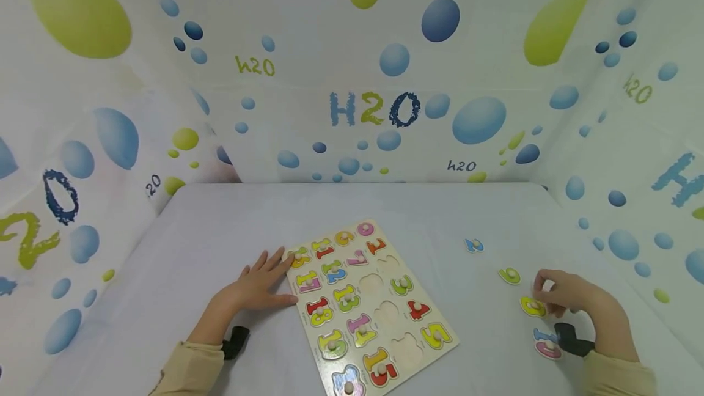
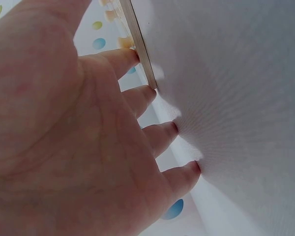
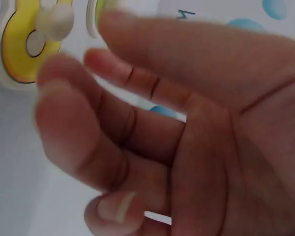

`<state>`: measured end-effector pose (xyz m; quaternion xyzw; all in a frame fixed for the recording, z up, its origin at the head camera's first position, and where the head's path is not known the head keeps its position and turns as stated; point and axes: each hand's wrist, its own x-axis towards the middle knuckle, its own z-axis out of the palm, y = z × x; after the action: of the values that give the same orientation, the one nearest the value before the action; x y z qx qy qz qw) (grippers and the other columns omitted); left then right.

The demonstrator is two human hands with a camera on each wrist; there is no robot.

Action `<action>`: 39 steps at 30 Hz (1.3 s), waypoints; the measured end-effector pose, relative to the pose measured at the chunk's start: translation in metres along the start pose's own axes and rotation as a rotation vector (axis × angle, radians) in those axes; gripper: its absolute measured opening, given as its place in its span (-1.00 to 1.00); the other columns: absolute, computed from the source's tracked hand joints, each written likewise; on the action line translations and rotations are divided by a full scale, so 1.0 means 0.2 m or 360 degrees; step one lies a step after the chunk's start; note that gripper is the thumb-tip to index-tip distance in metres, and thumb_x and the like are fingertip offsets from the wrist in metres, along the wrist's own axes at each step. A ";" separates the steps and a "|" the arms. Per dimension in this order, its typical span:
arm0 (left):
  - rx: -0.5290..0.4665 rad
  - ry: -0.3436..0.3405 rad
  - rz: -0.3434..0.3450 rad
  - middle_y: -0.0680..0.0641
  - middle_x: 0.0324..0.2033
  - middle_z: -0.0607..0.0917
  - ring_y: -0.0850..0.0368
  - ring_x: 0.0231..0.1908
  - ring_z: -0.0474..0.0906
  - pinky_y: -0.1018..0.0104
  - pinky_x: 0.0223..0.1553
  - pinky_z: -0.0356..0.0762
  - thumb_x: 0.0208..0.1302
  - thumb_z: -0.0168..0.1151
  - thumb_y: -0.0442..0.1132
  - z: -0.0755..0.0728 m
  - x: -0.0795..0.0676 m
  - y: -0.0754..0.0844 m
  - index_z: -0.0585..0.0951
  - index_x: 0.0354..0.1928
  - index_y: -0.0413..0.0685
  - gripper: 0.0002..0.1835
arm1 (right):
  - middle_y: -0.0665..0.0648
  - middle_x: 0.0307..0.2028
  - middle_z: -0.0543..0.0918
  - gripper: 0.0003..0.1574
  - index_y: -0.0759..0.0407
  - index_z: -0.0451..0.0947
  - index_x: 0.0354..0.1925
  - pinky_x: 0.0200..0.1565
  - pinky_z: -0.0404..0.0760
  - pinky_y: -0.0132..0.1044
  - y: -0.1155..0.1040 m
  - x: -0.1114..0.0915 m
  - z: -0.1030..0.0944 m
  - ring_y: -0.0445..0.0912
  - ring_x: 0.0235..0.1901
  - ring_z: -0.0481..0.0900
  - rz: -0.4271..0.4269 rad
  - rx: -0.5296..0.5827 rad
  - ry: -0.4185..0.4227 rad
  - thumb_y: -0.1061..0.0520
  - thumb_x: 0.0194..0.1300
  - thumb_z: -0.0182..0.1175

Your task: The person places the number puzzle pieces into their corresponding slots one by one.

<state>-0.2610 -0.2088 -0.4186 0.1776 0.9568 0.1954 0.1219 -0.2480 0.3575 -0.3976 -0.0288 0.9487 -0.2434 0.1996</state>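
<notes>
My left hand (image 1: 261,283) lies spread at the left edge of a wooden number puzzle board (image 1: 342,286), its thumb and a fingertip at the edge. In the left wrist view, two fingertips meet the board's edge (image 2: 142,51) and the other fingertips press on the white cloth. My right hand (image 1: 572,291) is over a yellow number piece (image 1: 531,306) with a pale knob (image 3: 56,22). Its fingers are bent, with thumb and forefinger apart and nothing visible between them. The piece lies just beyond the fingertips in the right wrist view.
A yellow-green piece (image 1: 509,275) and a blue piece (image 1: 474,245) lie farther away on the white tablecloth (image 1: 440,212). A blue-and-pink piece (image 1: 547,345) is beside the right wrist strap (image 1: 573,341). Several bare recesses (image 1: 407,350) show among the board's knobbed numbers.
</notes>
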 end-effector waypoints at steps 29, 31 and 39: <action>-0.0001 -0.0013 -0.0030 -0.33 0.38 0.01 -0.42 0.32 -0.23 -0.40 0.14 -0.21 0.06 0.30 0.19 -0.01 0.01 0.01 0.15 0.40 -0.18 -0.02 | 0.08 -0.59 0.54 -0.94 0.10 0.45 -0.30 -0.55 0.46 -0.34 -0.84 0.31 0.38 -0.16 -0.64 0.43 -0.0997 0.0287 -0.0061 0.18 0.32 0.16; -0.0004 -0.0012 -0.0026 -0.33 0.38 0.01 -0.42 0.32 -0.23 -0.40 0.14 -0.21 0.06 0.30 0.19 -0.01 0.01 0.01 0.15 0.40 -0.18 -0.02 | 0.05 -0.63 0.51 -0.94 0.11 0.45 -0.32 -0.56 0.42 -0.37 -0.90 0.34 0.43 -0.19 -0.66 0.40 -0.1020 0.0268 -0.0124 0.21 0.31 0.16; 0.0008 -0.0025 -0.0019 -0.34 0.38 0.00 -0.42 0.32 -0.23 -0.40 0.14 -0.20 0.07 0.29 0.20 -0.01 0.01 0.00 0.14 0.40 -0.19 -0.01 | 0.02 -0.67 0.45 -0.92 0.11 0.46 -0.36 -0.61 0.38 -0.38 -1.05 0.42 0.51 -0.18 -0.69 0.36 -0.0969 0.0134 -0.0254 0.23 0.31 0.15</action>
<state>-0.2630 -0.2083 -0.4177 0.1738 0.9573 0.1908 0.1303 -0.2931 0.1137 -0.4111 -0.3221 0.8670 -0.3281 0.1924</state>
